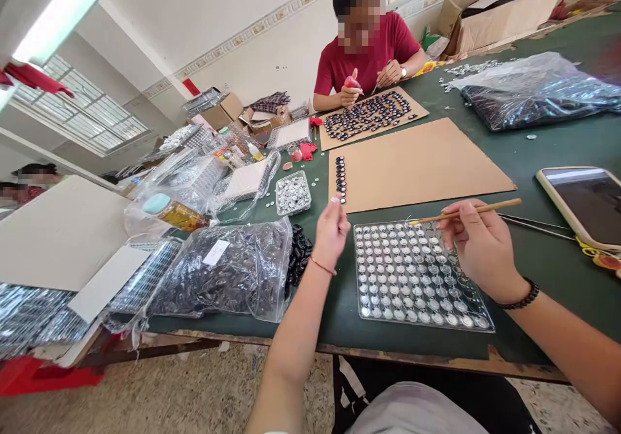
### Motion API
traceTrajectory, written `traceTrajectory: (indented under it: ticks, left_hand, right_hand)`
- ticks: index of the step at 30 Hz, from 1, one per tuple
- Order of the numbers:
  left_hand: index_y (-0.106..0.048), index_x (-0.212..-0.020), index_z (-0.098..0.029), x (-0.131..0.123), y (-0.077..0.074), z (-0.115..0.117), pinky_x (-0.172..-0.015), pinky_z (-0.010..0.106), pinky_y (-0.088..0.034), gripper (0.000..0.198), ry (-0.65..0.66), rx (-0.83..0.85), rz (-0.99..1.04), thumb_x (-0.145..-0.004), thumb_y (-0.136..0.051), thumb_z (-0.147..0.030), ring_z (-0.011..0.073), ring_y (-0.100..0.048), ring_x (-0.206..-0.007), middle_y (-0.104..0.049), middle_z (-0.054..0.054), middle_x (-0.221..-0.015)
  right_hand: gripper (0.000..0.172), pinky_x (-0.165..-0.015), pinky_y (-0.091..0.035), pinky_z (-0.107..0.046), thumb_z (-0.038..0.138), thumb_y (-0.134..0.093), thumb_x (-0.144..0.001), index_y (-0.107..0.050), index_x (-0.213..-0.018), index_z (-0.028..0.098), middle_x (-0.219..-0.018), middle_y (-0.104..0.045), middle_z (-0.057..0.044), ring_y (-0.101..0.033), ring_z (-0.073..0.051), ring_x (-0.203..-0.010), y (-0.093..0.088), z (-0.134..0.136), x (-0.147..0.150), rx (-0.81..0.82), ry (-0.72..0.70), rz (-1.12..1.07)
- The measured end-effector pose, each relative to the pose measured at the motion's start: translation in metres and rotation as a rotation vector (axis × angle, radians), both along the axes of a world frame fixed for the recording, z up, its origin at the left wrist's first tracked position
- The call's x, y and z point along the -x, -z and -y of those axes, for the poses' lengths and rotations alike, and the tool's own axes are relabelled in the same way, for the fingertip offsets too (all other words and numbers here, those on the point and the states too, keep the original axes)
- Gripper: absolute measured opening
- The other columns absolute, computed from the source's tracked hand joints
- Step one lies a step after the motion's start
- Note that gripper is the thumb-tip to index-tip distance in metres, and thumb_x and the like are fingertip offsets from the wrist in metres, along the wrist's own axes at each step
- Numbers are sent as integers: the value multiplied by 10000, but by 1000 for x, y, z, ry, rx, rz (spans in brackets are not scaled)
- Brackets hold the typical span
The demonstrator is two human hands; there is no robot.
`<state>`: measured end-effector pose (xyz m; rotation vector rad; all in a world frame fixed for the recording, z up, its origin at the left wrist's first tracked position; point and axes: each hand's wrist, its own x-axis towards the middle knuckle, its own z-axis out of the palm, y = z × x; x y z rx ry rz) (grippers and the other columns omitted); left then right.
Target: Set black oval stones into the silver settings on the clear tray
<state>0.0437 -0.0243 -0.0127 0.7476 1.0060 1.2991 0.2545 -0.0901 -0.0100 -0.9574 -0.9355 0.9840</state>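
Observation:
My right hand point(478, 246) pinches a thin wooden stick point(499, 205), its paler tip pointing left over the far edge of a clear tray point(427, 323). Rows of small round white-faced pieces point(391, 270) fill that tray; some on its right side look darker. My left hand point(332, 230) is closed in a pinch at the near left corner of a cardboard sheet point(417, 162). A small pale bit shows at its fingertips, too small to name. Just beyond them, a column of black oval pieces with white centres point(340, 174) lies along the sheet's left edge.
Loose black pieces point(299, 253) and a zip bag of black pieces point(218, 279) lie left of my left arm. A small box of silvery pieces point(293, 193) stands farther back. A phone point(585, 204) rests at right. Across the table, a co-worker point(369, 59) works over another filled cardboard sheet point(416, 108).

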Motion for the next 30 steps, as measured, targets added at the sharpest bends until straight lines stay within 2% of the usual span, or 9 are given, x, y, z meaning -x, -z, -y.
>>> traceTrajectory:
  ticks: [3,5,7,10,13,15,20,25,30]
  left_hand:
    - [-581,-904,-189,30,-7,-19,-356,122,-243,211,-28,56,218,-765,-545,-343,1,-265,-360,-311,-75,-494]
    - [-569,-900,-180,35,-5,-17,-350,119,-224,218,7,83,228,-741,-579,-329,-2,-270,-358,-317,-79,-497]
    - [-570,-865,-168,25,0,-6,-344,125,-207,240,60,77,121,-706,-609,-344,-1,-277,-355,-346,-78,-491]
    - [-585,-765,-147,-1,8,16,-350,144,-237,257,205,10,-230,-658,-634,-376,18,-337,-363,-421,-56,-473]
    - [-608,-720,-148,-21,13,31,-375,174,-300,261,344,-100,-604,-642,-633,-396,53,-416,-389,-504,-21,-490]
    - [-613,-696,-155,-27,15,35,-385,187,-318,260,369,-148,-730,-647,-619,-410,71,-440,-397,-520,-13,-490]
    - [-624,-709,-181,-26,16,38,-428,208,-337,232,369,-211,-801,-646,-615,-404,97,-474,-439,-553,-5,-526]
    - [-654,-767,-188,-27,17,43,-474,215,-320,254,378,-306,-936,-639,-626,-405,94,-433,-486,-574,4,-597]
    - [-656,-909,-211,-28,12,42,-502,210,-314,300,441,-332,-953,-658,-616,-373,85,-388,-489,-549,-14,-591]
  right_hand:
    - [197,-363,-314,-241,375,-452,-820,-541,-755,211,-585,-528,-2,-422,-93,-378,0,-1,0,9,-15,2]
    - [196,-360,-317,-245,377,-454,-818,-542,-760,212,-593,-531,-9,-427,-99,-383,2,-1,1,-1,-30,24]
    - [196,-363,-320,-248,379,-445,-822,-540,-772,215,-603,-531,-11,-428,-101,-388,3,-1,2,-19,-31,64]
    - [194,-382,-339,-246,388,-437,-826,-519,-815,213,-637,-536,-5,-428,-93,-396,5,1,5,-55,-16,160]
    - [177,-410,-359,-241,374,-445,-826,-491,-855,205,-669,-546,-5,-432,-87,-414,8,3,6,-85,5,333]
    - [150,-437,-368,-239,339,-449,-829,-497,-857,199,-688,-556,-14,-450,-91,-446,9,4,6,-107,10,487]
    - [107,-490,-373,-241,254,-439,-833,-525,-853,194,-728,-573,-23,-470,-100,-498,9,8,6,-219,2,771]
    - [80,-514,-383,-236,211,-448,-824,-527,-826,198,-689,-576,-20,-517,-119,-552,10,10,7,-305,-6,880]
    - [67,-527,-386,-216,175,-455,-820,-519,-812,195,-649,-574,-1,-526,-104,-552,11,9,8,-407,23,968]
